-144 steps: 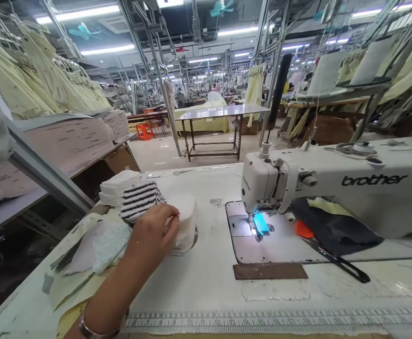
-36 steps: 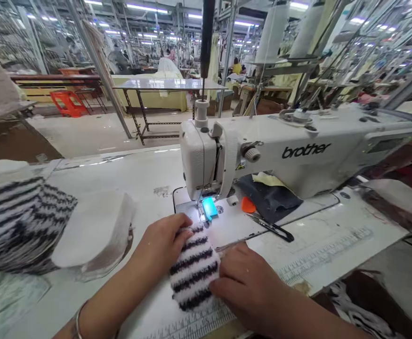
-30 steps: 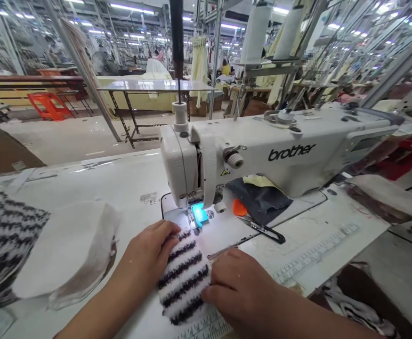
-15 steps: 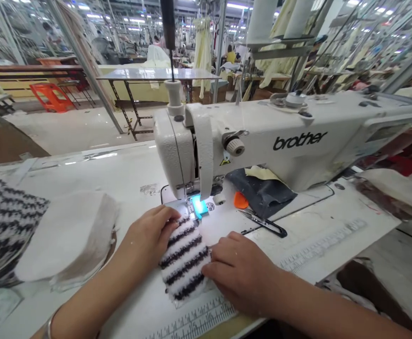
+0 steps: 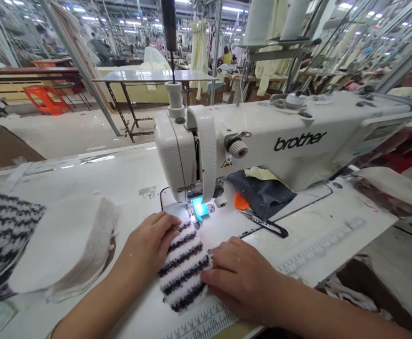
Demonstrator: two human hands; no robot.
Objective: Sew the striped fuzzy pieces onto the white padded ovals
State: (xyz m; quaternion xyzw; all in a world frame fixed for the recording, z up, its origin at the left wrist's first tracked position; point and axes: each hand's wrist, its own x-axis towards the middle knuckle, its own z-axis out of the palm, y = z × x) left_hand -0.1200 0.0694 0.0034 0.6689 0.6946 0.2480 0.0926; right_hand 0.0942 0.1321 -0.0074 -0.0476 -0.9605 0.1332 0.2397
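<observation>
Compared with 4.8 s ago, the left hand (image 5: 145, 247) is shifted from the stacks to the front of the sewing machine (image 5: 255, 136), the right hand (image 5: 241, 278) is brought into view, and a striped fabric piece (image 5: 184, 273) is laid out; against 0.5 s ago, hardly any change is seen. The piece is spread flat on the white table (image 5: 131, 174), its far end just short of the blue part (image 5: 200, 208) lit beside the needle. Its upper left edge is pinched narrowly by the left thumb and fingers, while its right edge is held by the curled right hand. Whether its layers are matched underneath cannot be told.

Fingertips could be caught, it is judged, if the left hand were carried too far forward with the cloth. A crooked edge could be caused by uneven pull between the 2 hands, and bunching by the thick pile being pushed rather than guided. The black snips (image 5: 267, 224), left near the dark cloth (image 5: 260, 190) and the orange piece (image 5: 241, 201), could be knocked if the right hand were swung outward.
</observation>
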